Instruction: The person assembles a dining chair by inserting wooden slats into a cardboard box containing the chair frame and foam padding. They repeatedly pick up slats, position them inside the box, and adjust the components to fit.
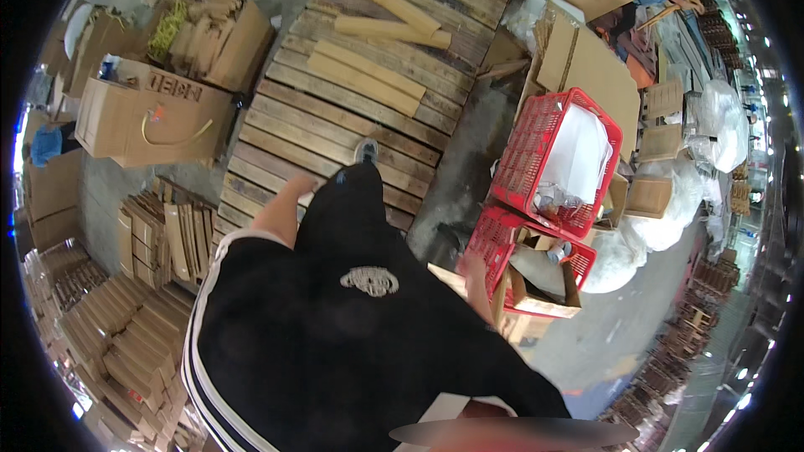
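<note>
Standing with my shoe [366, 151] on the slatted pallet [331, 130], I could trip on its gaps; can't tell whether left hand [304, 185] or right hand [473, 267] is spread.

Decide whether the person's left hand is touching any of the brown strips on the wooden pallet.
Apart. The head view shows bare pallet slats between the left hand and the nearest brown strip.

Warehouse-like space: cardboard boxes [126, 121], red plastic crates [526, 155], slatted wooden platform [295, 131].
</note>
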### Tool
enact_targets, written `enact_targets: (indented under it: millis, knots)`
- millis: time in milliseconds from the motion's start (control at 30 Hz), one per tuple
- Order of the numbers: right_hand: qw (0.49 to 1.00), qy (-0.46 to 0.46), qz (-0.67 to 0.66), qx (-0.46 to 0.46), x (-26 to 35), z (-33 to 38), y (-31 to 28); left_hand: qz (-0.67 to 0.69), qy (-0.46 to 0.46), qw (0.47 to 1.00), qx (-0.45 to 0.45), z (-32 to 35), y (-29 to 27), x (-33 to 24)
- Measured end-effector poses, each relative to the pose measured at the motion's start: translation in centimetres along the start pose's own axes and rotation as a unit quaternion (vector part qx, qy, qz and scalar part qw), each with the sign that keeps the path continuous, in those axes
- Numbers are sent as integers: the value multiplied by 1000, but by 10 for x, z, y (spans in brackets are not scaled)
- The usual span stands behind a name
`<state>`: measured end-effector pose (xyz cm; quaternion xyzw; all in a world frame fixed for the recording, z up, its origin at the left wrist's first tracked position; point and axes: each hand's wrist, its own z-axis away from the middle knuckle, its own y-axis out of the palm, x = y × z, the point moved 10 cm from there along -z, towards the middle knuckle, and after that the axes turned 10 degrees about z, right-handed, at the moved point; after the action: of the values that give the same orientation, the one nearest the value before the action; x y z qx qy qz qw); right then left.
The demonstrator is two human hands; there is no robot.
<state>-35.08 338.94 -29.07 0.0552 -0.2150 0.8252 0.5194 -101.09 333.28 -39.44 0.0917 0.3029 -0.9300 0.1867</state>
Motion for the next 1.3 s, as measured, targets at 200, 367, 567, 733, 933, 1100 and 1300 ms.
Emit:
enact_targets:
  millis: [200, 367, 567, 733, 933, 1100, 1300]
  knots:
    - [923, -284, 185, -184, 293, -50, 9, 188, 1, 977, -100, -60, -170, 2]
    - [743, -463, 428, -224, 491, -36, 64, 580, -148, 769, -223, -96, -268, 25]
    - [715, -529, 449, -86, 707, -137, 176, 613, -236, 730, -189, -177, -271, 14]
    - [620, -599, 502, -75, 885, -310, 341, 653, -391, 595, -258, -263, -224, 19]
    - [663, -439, 598, -100, 1005, -635, 507, 701, -451, 487, -260, -459, -124, 50]
    - [583, -437, 682, -63, 1020, -778, 540, 747, -430, 373, -344, -584, -85, 106]
    - [713, -222, 544, 382, 899, -770, 512, 833, -359, 209, -365, -643, -93, 109]
